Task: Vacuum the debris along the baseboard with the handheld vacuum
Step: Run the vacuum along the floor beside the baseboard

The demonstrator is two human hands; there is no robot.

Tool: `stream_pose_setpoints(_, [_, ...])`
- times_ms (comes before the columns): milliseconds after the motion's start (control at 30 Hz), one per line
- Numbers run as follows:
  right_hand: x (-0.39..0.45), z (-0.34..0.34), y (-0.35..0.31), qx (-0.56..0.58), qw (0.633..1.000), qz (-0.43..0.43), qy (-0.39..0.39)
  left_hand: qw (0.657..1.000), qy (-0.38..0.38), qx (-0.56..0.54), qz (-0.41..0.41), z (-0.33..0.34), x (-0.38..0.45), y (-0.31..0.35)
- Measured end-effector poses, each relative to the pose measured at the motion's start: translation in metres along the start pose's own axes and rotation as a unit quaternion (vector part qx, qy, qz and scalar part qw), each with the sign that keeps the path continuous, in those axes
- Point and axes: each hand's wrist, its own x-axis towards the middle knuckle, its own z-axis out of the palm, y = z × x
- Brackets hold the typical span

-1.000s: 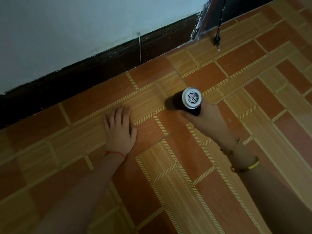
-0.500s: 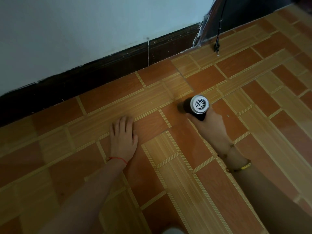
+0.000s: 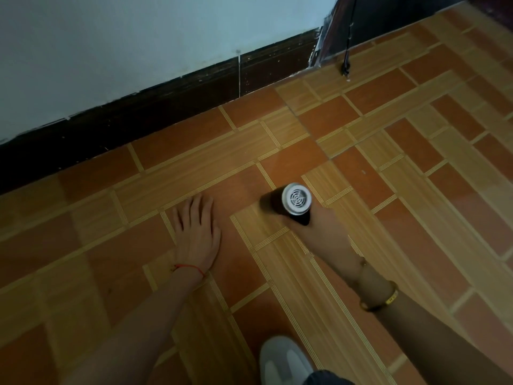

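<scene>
We are kneeling on the orange and tan patterned tile floor (image 3: 416, 218), taking the dark wooden baseboard (image 3: 166, 118) at the foot of the pale wall as our landmark. Our right hand (image 3: 322, 232) is gripping the black cylindrical handheld vacuum (image 3: 288, 202), fingers closed around its body; its white grilled rear cap is facing up at us, so its long axis is running from our right hand down and away toward the baseboard, with the hidden nozzle end pointing at the floor. The vacuum is sitting well apart from the baseboard, several tile rows out from it.

Our left hand (image 3: 197, 232) is lying flat and spread on the floor, holding nothing, just beside the vacuum and about as far from the baseboard. A grey shoe (image 3: 283, 359) is showing farthest from the baseboard.

We cannot make out any debris at this resolution. We are judging that the right hand must carry the nozzle forward, toward the baseboard, before sweeping along it.
</scene>
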Motion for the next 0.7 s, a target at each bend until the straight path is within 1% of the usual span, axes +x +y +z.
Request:
stream_pose_setpoints(100, [0.002, -0.014, 0.009, -0.035, 0.997, 0.038, 0.051, 1.000, 0.001, 0.001, -0.002, 0.002, -0.001, 0.000])
stream_pose_setpoints(167, [-0.001, -0.018, 0.012, -0.034, 0.996, 0.053, 0.056, 1.000, 0.002, 0.003, -0.003, 0.003, -0.001, 0.000])
stream_pose_setpoints(233, [-0.007, -0.015, 0.010, -0.032, 0.998, 0.034, 0.044, 1.000, 0.005, -0.002, -0.004, 0.003, -0.001, 0.000])
stream_pose_setpoints(300, [-0.015, -0.008, 0.003, -0.018, 1.000, 0.002, 0.014, 1.000, 0.007, -0.008, -0.006, 0.003, -0.002, 0.001])
stream_pose_setpoints(367, [-0.025, -0.003, -0.008, 0.012, 0.999, -0.026, -0.046, 1.000, 0.010, -0.011, -0.007, 0.003, -0.002, 0.001])
stream_pose_setpoints(433, [-0.032, 0.002, -0.016, 0.019, 0.994, -0.045, -0.096, 1.000, 0.010, -0.016, -0.005, 0.002, -0.002, 0.000])
stream_pose_setpoints(500, [-0.033, 0.004, -0.018, 0.015, 0.993, -0.049, -0.107, 1.000, 0.008, -0.016, -0.003, 0.002, -0.002, 0.000])
stream_pose_setpoints(600, [-0.022, -0.001, -0.005, 0.017, 0.998, -0.016, -0.062, 1.000, 0.006, -0.011, -0.006, 0.003, -0.001, -0.001])
stream_pose_setpoints(700, [-0.004, -0.013, 0.015, -0.007, 0.999, 0.042, 0.032, 1.000, 0.006, -0.003, -0.006, 0.005, -0.001, -0.001])
